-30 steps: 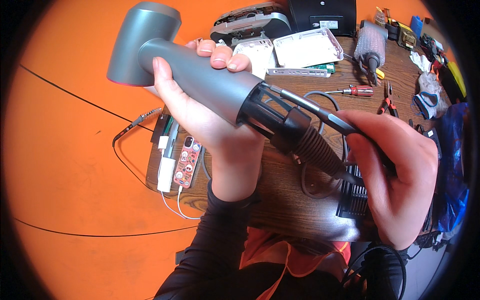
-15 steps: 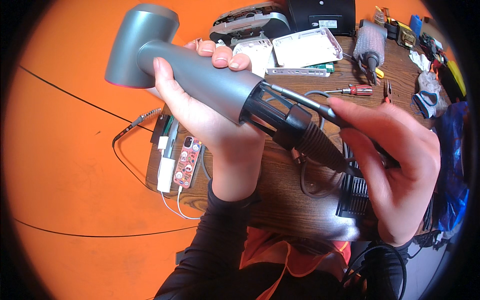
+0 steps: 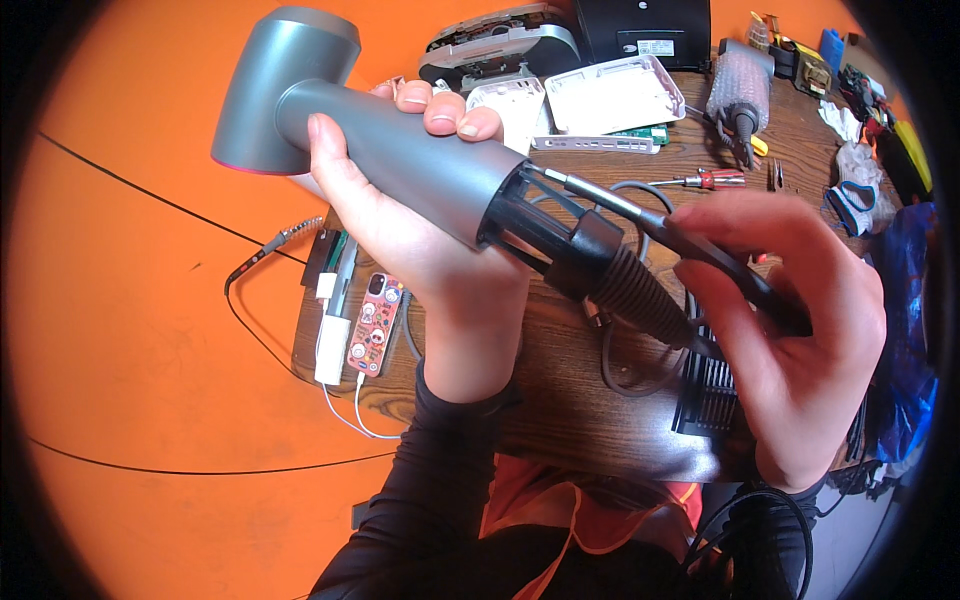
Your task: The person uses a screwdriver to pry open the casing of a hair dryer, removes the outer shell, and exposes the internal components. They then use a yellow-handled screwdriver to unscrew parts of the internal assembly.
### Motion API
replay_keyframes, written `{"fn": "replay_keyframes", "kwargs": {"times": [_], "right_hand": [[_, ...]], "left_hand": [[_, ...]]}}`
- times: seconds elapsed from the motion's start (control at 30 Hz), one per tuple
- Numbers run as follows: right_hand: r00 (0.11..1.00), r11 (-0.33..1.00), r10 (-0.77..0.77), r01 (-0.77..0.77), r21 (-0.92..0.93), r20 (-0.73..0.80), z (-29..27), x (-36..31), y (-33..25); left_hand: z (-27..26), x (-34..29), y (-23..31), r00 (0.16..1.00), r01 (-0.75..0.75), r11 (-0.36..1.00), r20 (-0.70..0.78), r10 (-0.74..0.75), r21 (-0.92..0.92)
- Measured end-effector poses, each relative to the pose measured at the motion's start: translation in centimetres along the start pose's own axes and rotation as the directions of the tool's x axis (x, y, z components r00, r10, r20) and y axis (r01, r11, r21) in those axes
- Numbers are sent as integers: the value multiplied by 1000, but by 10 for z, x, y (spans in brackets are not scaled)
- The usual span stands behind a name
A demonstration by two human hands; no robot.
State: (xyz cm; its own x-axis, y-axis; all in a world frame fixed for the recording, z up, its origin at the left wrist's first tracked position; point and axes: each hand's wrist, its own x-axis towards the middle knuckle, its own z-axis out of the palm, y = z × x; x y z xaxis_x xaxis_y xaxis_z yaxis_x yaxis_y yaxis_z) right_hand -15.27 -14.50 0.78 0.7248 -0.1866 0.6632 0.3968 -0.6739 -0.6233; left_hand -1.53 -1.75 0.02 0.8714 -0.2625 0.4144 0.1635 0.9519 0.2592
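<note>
Held up by my left hand (image 3: 400,210) is a grey hair dryer (image 3: 400,150), its head at the upper left and its handle sloping down to the right. My fingers wrap around the handle. From the handle's open end sticks a black inner frame (image 3: 545,235), leading to a ribbed cord sleeve (image 3: 640,295). In my right hand (image 3: 800,330) is a slim screwdriver (image 3: 620,205) with a metal shaft and black grip, pinched between thumb and fingers. Its tip reaches the rim of the handle's open end; the exact contact point is too small to make out.
On the wooden table (image 3: 560,420) are a phone in a patterned case (image 3: 376,325), a red-handled screwdriver (image 3: 715,179), white plastic housings (image 3: 615,95) and a bubble-wrapped device (image 3: 740,95). A black slotted part (image 3: 712,385) lies beneath my right hand. A glove (image 3: 853,205) rests at the right.
My right hand's fingers have shifted and opened out slightly along the screwdriver, showing more of its black grip. The hair dryer and my left hand stay nearly still.
</note>
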Motion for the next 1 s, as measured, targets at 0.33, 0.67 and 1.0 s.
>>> {"fn": "replay_keyframes", "kwargs": {"times": [0.33,0.67,1.0], "right_hand": [[998,993,-27,34,-116,58,-2,-5,5],[999,993,-47,48,-104,17,0,-3,1],[999,998,8,-6,-64,31,-2,-3,0]], "left_hand": [[-1,0,0,1000,5,1000,17,-5,11],[-2,0,-1,1000,-3,998,20,2,61],[-1,-3,-6,1000,-10,997,-3,11,83]]}}
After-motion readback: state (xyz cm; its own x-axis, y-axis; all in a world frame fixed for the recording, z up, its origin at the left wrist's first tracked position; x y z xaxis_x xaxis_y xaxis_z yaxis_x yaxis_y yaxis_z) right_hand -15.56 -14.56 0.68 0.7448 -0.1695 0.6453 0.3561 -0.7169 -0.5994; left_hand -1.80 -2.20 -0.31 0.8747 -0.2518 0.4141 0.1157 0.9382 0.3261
